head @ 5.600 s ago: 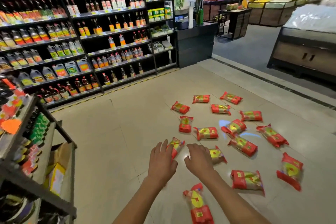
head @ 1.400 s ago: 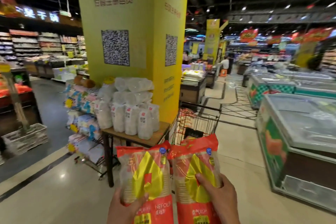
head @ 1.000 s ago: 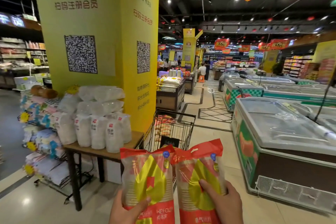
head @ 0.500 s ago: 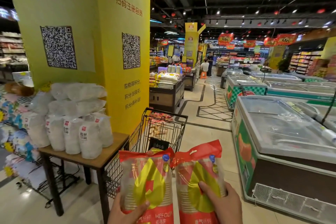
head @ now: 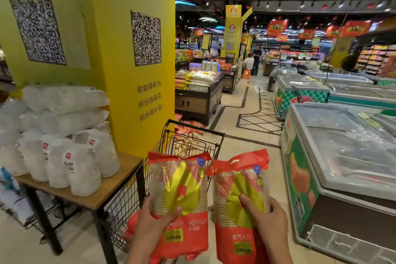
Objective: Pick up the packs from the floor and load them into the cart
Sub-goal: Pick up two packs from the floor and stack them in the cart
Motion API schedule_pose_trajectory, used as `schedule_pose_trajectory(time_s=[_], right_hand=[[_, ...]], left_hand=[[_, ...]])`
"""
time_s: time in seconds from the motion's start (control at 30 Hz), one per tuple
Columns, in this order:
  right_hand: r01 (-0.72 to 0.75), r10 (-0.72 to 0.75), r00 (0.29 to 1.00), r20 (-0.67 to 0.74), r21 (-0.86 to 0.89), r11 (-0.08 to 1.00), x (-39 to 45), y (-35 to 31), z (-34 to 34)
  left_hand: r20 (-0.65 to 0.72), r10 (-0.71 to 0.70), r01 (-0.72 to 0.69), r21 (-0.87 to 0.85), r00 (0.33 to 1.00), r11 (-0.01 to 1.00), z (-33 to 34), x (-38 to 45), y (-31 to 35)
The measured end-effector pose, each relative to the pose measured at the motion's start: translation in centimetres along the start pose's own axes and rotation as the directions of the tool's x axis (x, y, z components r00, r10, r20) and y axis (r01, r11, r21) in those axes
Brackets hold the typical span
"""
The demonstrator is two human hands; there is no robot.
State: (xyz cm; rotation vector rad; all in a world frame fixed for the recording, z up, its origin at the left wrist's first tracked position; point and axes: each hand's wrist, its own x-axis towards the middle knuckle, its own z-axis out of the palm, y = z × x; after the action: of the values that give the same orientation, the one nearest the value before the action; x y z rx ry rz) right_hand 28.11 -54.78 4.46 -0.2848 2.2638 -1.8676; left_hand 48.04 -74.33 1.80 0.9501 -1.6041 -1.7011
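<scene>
Head view, nearest first: left hand [head: 150, 224] grips the left pack [head: 179, 199] low on its body, thumb across the front; right hand [head: 269, 224] grips the right pack [head: 240, 203] the same way, fingers curled round its outer edge. Both packs are held upright, side by side and nearly touching, raised just before the cart [head: 188, 141], probably so they can be lowered over its rim together. Packs: glossy film pouches, red top and base, yellow teardrop panel, clear middle showing what look like stacked cups, crimped top seam. Cart: black wire mesh basket with dark tubular rim, already holding some reddish packs, parked against the yellow pillar [head: 130, 70]. Beside it to the left, a wooden-topped table [head: 113, 184] on black legs carries soft, clear-wrapped white bundles [head: 70, 152]. To the right, chest freezers [head: 342, 156] with sliding glass lids line the aisle; beyond, store displays blur
</scene>
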Motion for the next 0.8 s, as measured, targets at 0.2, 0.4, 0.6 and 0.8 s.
schedule_pose_trajectory(time_s=[0.2,0.4,0.6,0.8], right_hand=[[-0.012,0.013,0.999,0.048,-0.016,1.0,8.9,0.0,4.3],[-0.019,0.022,0.988,0.156,-0.017,1.0,19.0,0.9,10.2],[0.011,0.007,0.949,0.315,-0.056,0.998,29.7,0.7,16.7],[0.013,0.041,0.885,0.463,-0.112,0.994,36.3,2.6,23.5]], left_hand=[[-0.067,-0.035,0.034,-0.023,0.997,0.999,2.5,7.5,0.1],[-0.146,-0.055,0.05,-0.041,0.988,0.998,4.5,16.1,-0.5],[-0.352,-0.05,0.044,-0.025,0.935,0.999,6.3,24.0,-0.8],[-0.535,-0.141,0.139,-0.045,0.833,0.989,5.7,28.0,-2.3]])
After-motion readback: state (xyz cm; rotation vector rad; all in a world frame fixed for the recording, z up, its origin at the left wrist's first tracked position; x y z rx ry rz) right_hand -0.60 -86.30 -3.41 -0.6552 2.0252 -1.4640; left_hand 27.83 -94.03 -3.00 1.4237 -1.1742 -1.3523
